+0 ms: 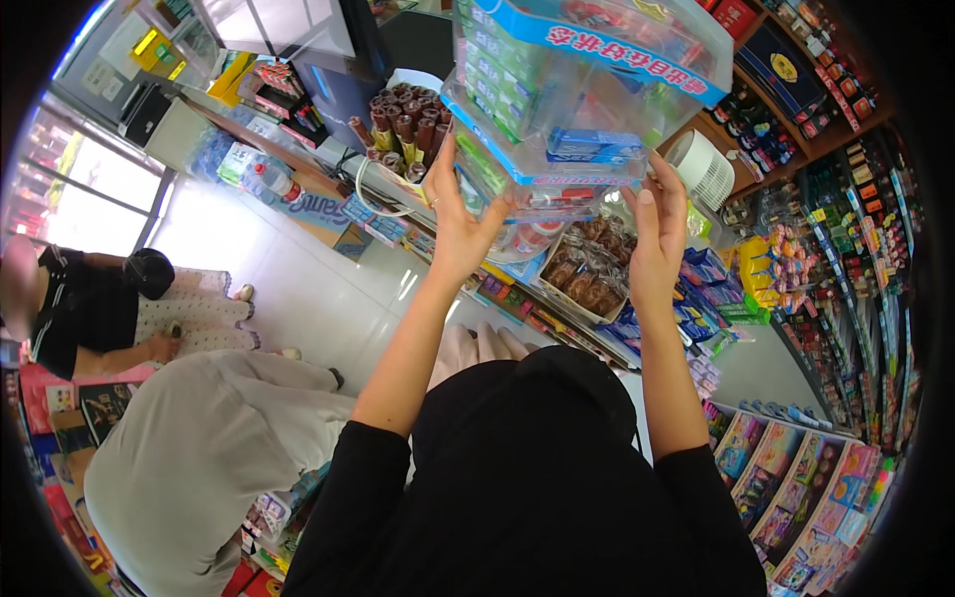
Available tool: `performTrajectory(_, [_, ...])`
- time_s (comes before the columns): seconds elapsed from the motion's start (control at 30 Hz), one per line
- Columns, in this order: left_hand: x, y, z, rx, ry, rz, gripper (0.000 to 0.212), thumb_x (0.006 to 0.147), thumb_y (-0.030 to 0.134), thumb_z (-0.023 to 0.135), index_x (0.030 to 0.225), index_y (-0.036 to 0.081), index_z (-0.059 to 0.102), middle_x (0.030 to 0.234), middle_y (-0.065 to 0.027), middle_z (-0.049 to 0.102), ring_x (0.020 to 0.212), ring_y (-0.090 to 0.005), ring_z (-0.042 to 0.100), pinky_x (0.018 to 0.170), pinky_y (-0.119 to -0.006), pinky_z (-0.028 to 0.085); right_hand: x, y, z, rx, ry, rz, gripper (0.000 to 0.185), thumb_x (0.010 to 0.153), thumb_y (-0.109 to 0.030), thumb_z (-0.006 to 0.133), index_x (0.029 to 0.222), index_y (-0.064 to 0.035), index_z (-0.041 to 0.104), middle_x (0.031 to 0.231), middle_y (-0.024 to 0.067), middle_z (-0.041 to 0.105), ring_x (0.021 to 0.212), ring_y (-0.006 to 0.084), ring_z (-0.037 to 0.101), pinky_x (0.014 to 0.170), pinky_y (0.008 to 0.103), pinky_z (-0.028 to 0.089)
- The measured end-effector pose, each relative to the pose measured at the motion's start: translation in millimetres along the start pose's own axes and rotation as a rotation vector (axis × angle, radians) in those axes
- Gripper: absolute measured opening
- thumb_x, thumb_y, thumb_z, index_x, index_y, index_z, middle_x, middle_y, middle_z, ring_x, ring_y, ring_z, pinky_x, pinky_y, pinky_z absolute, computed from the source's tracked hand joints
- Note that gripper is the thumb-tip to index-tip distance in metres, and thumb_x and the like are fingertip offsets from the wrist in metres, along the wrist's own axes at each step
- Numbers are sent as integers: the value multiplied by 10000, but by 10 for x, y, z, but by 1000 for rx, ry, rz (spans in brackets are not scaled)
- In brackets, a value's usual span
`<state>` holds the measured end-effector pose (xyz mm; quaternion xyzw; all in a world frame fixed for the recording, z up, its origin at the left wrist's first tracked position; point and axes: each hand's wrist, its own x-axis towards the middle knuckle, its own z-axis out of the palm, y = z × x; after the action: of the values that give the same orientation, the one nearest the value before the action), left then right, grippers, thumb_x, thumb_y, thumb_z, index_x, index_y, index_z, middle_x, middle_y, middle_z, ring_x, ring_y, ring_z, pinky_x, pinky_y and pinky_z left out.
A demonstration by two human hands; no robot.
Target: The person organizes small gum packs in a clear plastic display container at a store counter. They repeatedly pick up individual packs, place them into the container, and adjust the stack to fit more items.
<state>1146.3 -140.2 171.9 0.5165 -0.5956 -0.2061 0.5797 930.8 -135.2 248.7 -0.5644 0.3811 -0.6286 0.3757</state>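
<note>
Both my hands are raised to a tiered clear plastic display rack (515, 179) with blue edges, which holds green and blue packs of small goods. My left hand (462, 216) is at the rack's lower left corner, its thumb against the lower tier. At the lower right corner is my right hand (656, 231), fingers upright beside the plastic; how firmly it grips is not plain. Below the rack, between my hands, sit a clear round tub (526, 240) and a box of wrapped brown snacks (586, 276). A box of brown wrapped sticks (406, 123) stands left of the rack.
A white fan-like device (701, 168) stands right of the rack, near a yellow lollipop stand (757, 272). Packed shelves (858, 224) line the right side. One person in light clothes (216, 448) bends at lower left; another person (89, 313) stands beyond. A monitor (298, 30) is upper left.
</note>
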Motion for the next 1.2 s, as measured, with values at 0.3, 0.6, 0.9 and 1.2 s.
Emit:
performTrajectory(0.3, [6,-22,-30,-124,-11,-12,967,807,91,712,1576,121,127,1560,-180,197,1431,-364,288,1129,-507,337,6,57,-27,-45,-29,-30,412,1052,-158,466,1436,-18,415,1464,112,440,1345,234,444,1082,399,416])
performTrajectory(0.6, [23,-67,-91,-303,-69,-89,765,949,156,568,1567,47,131,1606,-177,181,1471,-374,217,1177,-483,233,-284,489,-150,-110,-2,192,422,1011,-122,513,1413,-13,441,1392,142,495,1282,236,496,1058,354,417])
performTrajectory(0.9, [24,72,-87,-337,-78,-224,735,958,131,508,1572,49,113,1605,-193,188,1481,-381,198,1192,-454,197,-383,713,-112,-114,-85,154,440,958,-92,573,1374,9,470,1394,189,459,1286,287,498,1025,370,462])
performTrajectory(1.2, [-86,123,-22,-237,-27,-148,714,956,210,519,1557,30,178,1582,-157,236,1459,-320,268,1203,-430,195,-296,721,-144,-51,-77,226,494,953,-112,583,1418,-18,446,1355,245,510,1268,281,531,1010,369,463])
